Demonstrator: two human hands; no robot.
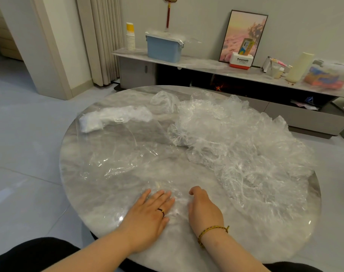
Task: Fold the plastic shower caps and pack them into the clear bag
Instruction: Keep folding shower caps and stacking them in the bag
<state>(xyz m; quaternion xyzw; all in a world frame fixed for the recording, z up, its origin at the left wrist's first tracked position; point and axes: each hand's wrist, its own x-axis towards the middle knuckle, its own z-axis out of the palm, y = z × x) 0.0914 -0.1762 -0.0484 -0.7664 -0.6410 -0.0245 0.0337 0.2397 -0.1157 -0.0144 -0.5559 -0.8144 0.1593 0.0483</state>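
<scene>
From the head camera I look down on a round, grey-marbled stone surface that fills the middle of the frame. At the lower centre, my left hand lies flat with the fingers straight and together. Its grip is released, and the palm presses on a thin, see-through plastic shower cap spread on the surface. A dark ring with a gold band sits on one finger.

Just right of it, my right hand has the knuckles up and the fingers curled in. Its grip is clenched on the crinkled edge of the same shower cap, close beside the left fingertips. A braided yellow cord bracelet circles that wrist.

A big heap of crumpled clear plastic shower caps covers the right half of the surface, from the far rim almost to the near right edge. It lies apart from both hands. A large, flat clear plastic bag lies on the left half, above my left hand. A white folded bundle with a small label is at its far end, though I cannot tell whether it is inside the bag.

Across the upper frame runs a low, pale-topped cabinet. On it stand a stack of white paper cups with a yellow one on top, a light blue plastic box, a framed pink-toned picture leaning on the wall, and a white-and-red carton printed Panasonic.
</scene>
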